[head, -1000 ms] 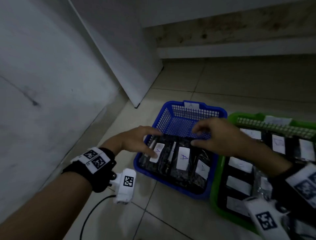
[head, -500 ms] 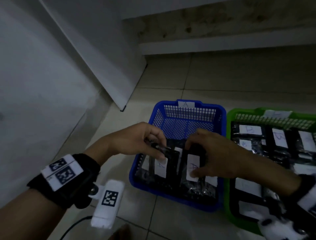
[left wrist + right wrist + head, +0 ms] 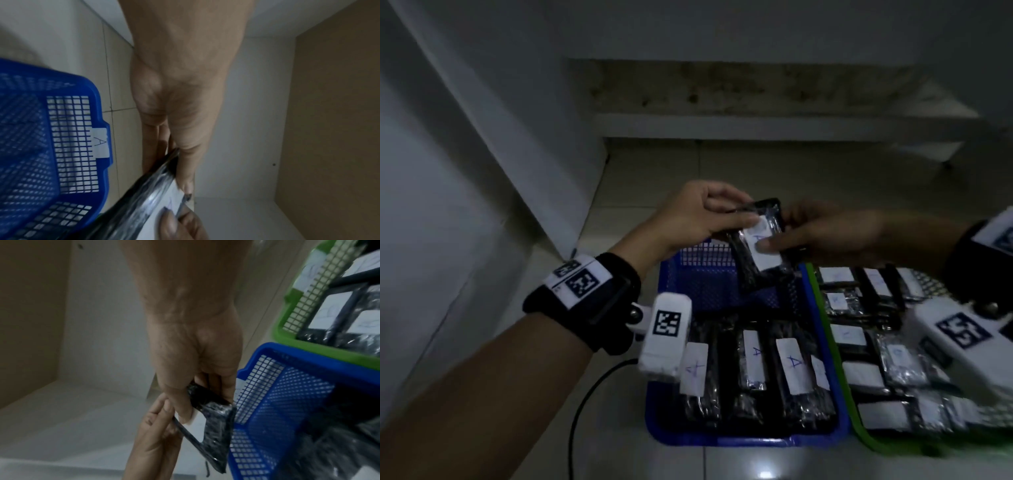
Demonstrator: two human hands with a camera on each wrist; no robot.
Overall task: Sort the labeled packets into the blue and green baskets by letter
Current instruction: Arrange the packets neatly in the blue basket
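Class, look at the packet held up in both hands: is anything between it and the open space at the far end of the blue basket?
Nothing visible is. The packet, labelled A, is pinched by the left hand and the right hand above the far end of the blue basket. The mesh floor below it looks bare; the other packets lie at the near end.

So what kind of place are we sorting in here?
Probably a dim indoor corner, with the work done on the floor: the blue basket and green basket sit on pale floor tiles, beside plain walls and a low step.
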